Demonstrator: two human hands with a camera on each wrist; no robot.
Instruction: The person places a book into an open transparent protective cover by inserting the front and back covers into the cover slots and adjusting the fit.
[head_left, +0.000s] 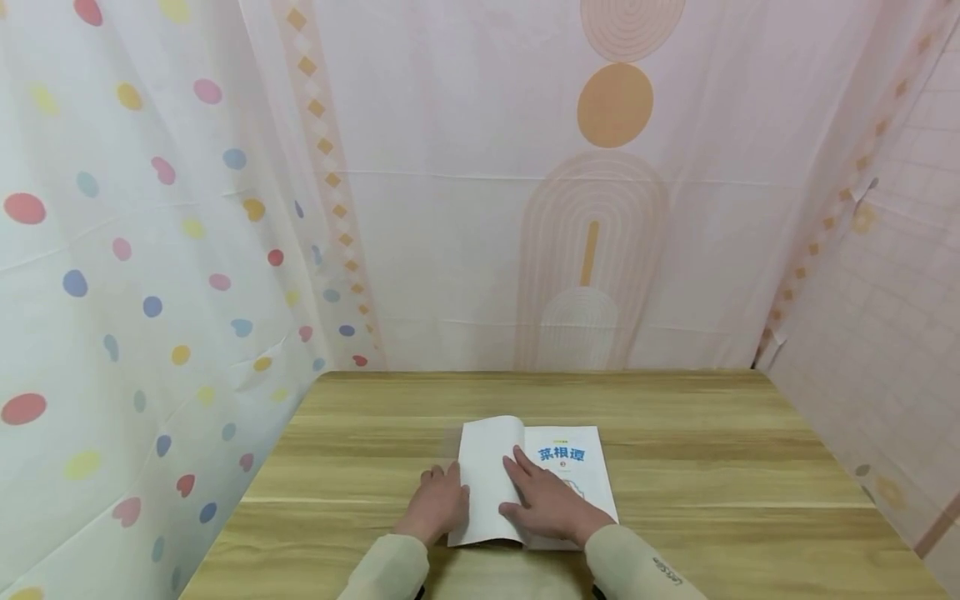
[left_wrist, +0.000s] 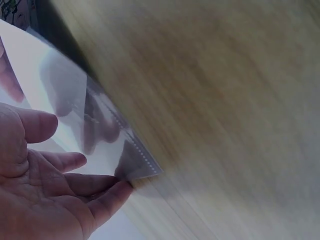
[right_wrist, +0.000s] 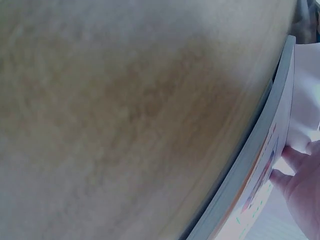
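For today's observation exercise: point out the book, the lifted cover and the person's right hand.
book (head_left: pixel 581 467), head view, on the printed title page right of the hand.
lifted cover (head_left: pixel 486 467), head view, on its white inner face.
right hand (head_left: pixel 551 504), head view, on the back of the hand.

I see a thin white book (head_left: pixel 558 475) lying flat on the wooden surface, near its front edge and about midway across. Its front cover (head_left: pixel 487 479) is lifted and folded leftward, showing a plain white inside. The page beneath bears blue characters (head_left: pixel 561 455) near the top and a faint drawing below them.
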